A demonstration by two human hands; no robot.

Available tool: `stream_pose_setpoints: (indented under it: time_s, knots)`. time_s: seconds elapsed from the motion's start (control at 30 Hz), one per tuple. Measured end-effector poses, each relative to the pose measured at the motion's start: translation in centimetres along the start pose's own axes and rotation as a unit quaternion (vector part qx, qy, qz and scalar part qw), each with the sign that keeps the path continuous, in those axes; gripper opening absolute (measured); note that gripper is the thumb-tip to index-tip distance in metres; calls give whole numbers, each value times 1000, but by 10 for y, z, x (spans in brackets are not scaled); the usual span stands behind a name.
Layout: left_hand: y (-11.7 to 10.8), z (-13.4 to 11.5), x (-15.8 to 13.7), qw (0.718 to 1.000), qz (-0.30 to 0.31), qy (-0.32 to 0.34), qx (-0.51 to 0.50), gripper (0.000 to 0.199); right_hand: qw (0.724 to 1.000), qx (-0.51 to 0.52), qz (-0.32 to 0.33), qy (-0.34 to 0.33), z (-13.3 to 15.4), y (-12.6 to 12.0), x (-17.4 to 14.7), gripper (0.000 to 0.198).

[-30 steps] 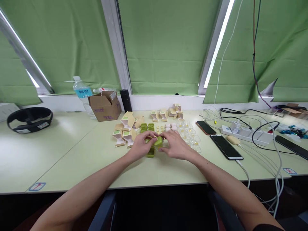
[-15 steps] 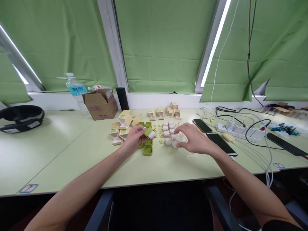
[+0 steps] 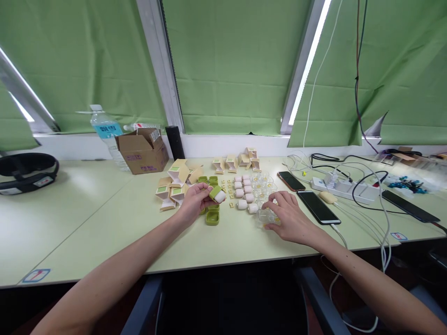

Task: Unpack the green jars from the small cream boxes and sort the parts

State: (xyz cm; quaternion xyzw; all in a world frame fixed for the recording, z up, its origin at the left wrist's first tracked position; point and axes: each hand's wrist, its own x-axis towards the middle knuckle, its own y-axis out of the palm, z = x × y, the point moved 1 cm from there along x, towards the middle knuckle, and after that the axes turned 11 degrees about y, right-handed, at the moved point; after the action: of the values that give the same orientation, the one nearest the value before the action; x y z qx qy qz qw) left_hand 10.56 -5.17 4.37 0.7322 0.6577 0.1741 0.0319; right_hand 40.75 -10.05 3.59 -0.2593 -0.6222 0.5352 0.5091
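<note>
My left hand [image 3: 197, 200] pinches a small green case with a white block [image 3: 218, 195] set in it, held above the table. Below it stand several empty green square cases [image 3: 212, 218]. At the front of a group of clear plastic covers [image 3: 260, 184], my right hand [image 3: 284, 216] has thumb and fingers closed round one clear plastic cover [image 3: 265, 216]. Between the hands sit rows of pale pink-white blocks [image 3: 241, 204] and a column of tiny yellow clips [image 3: 231, 204].
Folded card boxes [image 3: 178, 172] lie left of the green cases, and more card pieces [image 3: 231, 163] stand at the back. Phones [image 3: 318, 207], a power strip [image 3: 344, 190] and loose cables occupy the right. A brown carton [image 3: 142, 151] and water bottle [image 3: 108, 135] stand back left.
My right hand has moved right and toward the table's front edge, from above the white blocks to a clear cover. My left hand keeps its hold on the green case.
</note>
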Motion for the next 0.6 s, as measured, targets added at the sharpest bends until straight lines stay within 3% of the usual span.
stream_pose_setpoints:
  time_s: [0.1, 0.2, 0.3, 0.37, 0.47, 0.6]
  knots:
    - [1, -1, -1, 1000, -3, -4, -2, 30, 1000, 6, 5, 1, -3, -4, 2, 47]
    - [2, -3, -2, 1000, -11, -10, -9, 26, 998, 65, -17, 4, -6, -26, 12, 48]
    - [6, -6, -1, 999, -19, -14, -23, 20, 980, 151, -128, 3, -1, -52, 30, 26]
    - [10, -9, 2, 999, -23, -18, -35, 17, 962, 196, -188, -35, 12, -57, 44, 18]
    - [17, -12, 7, 998, -23, -29, -51, 11, 944, 210, -223, -123, 39, -40, 64, 22]
    - [23, -12, 13, 997, -27, -36, -58, 10, 953, 139, -222, -154, 66, -3, 85, 27]
